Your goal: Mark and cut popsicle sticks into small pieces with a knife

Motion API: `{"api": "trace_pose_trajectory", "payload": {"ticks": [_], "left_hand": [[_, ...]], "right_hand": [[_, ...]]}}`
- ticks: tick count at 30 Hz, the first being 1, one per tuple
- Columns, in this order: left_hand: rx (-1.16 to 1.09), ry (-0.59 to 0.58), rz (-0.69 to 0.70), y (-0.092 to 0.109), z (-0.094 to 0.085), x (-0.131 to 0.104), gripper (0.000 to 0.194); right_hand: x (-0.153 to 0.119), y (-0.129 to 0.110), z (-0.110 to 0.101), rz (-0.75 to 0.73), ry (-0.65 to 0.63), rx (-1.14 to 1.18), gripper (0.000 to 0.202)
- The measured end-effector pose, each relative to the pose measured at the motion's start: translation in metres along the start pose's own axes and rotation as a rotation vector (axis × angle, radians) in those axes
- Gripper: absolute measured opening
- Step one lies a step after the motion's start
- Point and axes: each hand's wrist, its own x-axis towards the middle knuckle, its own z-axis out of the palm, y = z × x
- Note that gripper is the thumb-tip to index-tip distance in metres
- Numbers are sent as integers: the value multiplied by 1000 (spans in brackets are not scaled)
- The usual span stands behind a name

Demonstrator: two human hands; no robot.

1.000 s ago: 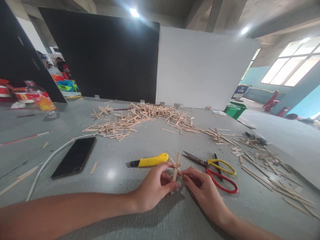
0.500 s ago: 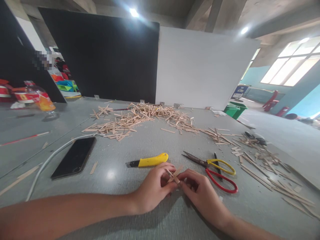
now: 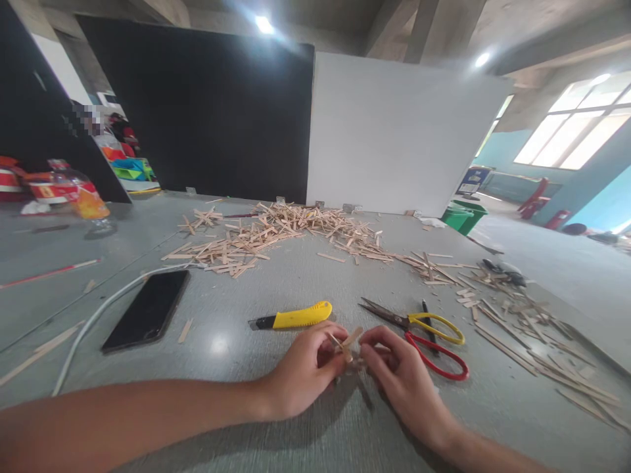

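Between the thumb and fingers of my left hand is a small crossed piece of flat wooden sticks. My right hand is just to the right of it, fingers curled and thumb near the index finger. A pale blurred bit shows by those fingertips, and what they hold, if anything, is unclear. Beyond my left hand lies a yellow utility knife with its blade pointing left. Scissors with one yellow and one red handle rest open beyond my right hand, over a black pen-like stick.
A loose heap of wooden sticks lies along the black and white panels at the back. More sticks and scraps are strewn at right. To the left are a phone, a white cable and a drink bottle.
My right hand has shifted slightly up and to the right, off the crossed sticks. The crossed piece has turned a little in my left hand, which has stayed in place.
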Motion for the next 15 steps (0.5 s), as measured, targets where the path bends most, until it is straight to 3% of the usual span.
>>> {"api": "trace_pose_trajectory", "payload": {"ticks": [3,7,12,15], "left_hand": [[-19,12,-14,2,0,-1,45],[-40,0,-12,3,1,-1,43],[-31,-12,-12,7,1,0,38],[-39,-19,6,8,1,-1,35]], "right_hand": [[-1,4,-1,80,141,155,64],[3,7,1,9,230,273,44],[5,14,2,-188,149,268,53],[6,15,1,-182,112,198,43]]}}
